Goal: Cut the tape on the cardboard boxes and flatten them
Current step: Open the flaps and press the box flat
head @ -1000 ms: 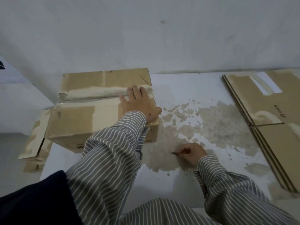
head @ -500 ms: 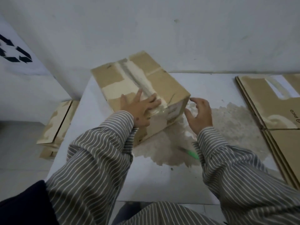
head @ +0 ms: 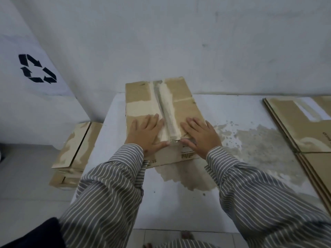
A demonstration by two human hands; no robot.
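Cardboard box at frame centre on white table, taped seam facing up, left hand and right hand flat, fingers spread, either side of seam, flattened boxes at right edge.

plain white wall behind, scuffed, flat dim light. white bench pushed against it, paint worn off in a big brown patch right of centre, with small flecks around it. left, a white panel with a black recycling mark. pale grey floor lower left, tile joints at the near edge.
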